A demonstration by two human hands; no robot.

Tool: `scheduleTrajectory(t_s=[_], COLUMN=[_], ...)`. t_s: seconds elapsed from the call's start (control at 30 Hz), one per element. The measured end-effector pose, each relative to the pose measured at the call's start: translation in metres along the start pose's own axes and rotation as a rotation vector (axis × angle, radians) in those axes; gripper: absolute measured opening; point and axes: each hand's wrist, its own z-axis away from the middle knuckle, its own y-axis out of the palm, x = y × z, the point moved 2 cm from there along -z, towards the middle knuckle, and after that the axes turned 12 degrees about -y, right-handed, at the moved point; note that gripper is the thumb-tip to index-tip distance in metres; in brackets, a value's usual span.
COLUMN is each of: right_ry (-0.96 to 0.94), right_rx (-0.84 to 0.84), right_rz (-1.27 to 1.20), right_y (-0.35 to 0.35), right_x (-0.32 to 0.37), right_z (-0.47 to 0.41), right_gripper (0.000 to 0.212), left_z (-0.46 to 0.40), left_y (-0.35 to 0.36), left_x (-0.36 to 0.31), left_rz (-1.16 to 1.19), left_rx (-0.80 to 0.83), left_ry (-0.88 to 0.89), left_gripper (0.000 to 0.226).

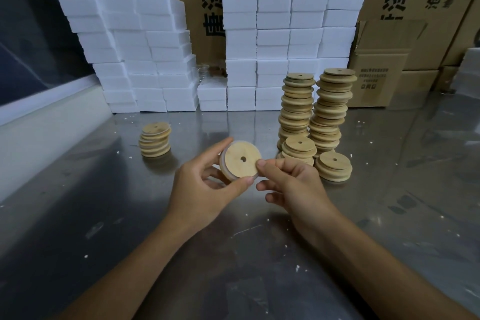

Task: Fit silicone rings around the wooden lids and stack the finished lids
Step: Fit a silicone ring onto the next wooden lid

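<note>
At frame centre, both hands hold one wooden lid [242,160] above the surface [104,215], its flat face with a small centre hole tilted toward the camera. The left hand [205,189] curls round the lid's left and lower edge, thumb on the bottom rim and fingers behind. The right hand [293,184] pinches the lid's right edge between thumb and forefinger. A pale translucent ring [222,163] shows along the lid's left rim; how far round it is seated is hard to tell.

Left of centre stands a short stack [155,140] of lids with pale bands between them. Right of centre rise two tall stacks [315,109], leaning and uneven, with two low stacks [318,161] in front, just beside the right hand.

Behind, white foam blocks [272,34] are piled in walls across the upper frame, with a gap between the two walls where something clear and glassy sits, too small to make out. Cardboard boxes [389,60] with black print fill the upper right, cut off by the frame edge.

The surface is grey scuffed metal, reflective, dotted with white crumbs. A pale ledge and a dark panel run along the upper left. The right edge of the frame is blurred.
</note>
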Motion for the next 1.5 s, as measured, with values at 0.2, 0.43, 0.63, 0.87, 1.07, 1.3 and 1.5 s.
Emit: scheduleTrajectory(t_s=[0.2,0.43,0.63,0.87,1.07,1.3,1.5], right_ry=[0.032,0.056,0.024,-0.006,-0.064,-0.273,-0.441], right_rx=[0.025,0.008,0.010,0.005,0.029,-0.019,-0.150], right_rz=[-0.072,-0.136,-0.115,-0.086,-0.025,0.219,0.278], right_y=[0.004,0.000,0.000,0.000,0.001,-0.003,-0.014], right_x=[-0.003,0.001,0.002,0.003,0.003,0.011,0.016], right_z=[0.001,-0.001,-0.001,-0.001,0.000,0.000,-0.004], right_gripper=[0.024,0.026,0.017,0.020,0.024,0.011,0.011], left_z=[-0.007,-0.005,-0.003,-0.005,-0.011,-0.025,-0.075], left_y=[-0.005,-0.005,-0.006,-0.008,-0.015,-0.032,-0.071], left_x=[0.003,-0.001,-0.001,-0.006,0.006,0.013,0.036], left_rz=[0.134,-0.058,-0.085,-0.088,-0.044,-0.049,-0.059], left_rx=[-0.034,0.042,-0.059,-0.006,0.041,-0.183,-0.511], left_ry=[-0.051,0.033,0.090,0.183,0.150,0.086,-0.146], left_gripper=[0.051,0.079,0.064,0.030,0.046,0.046,0.048])
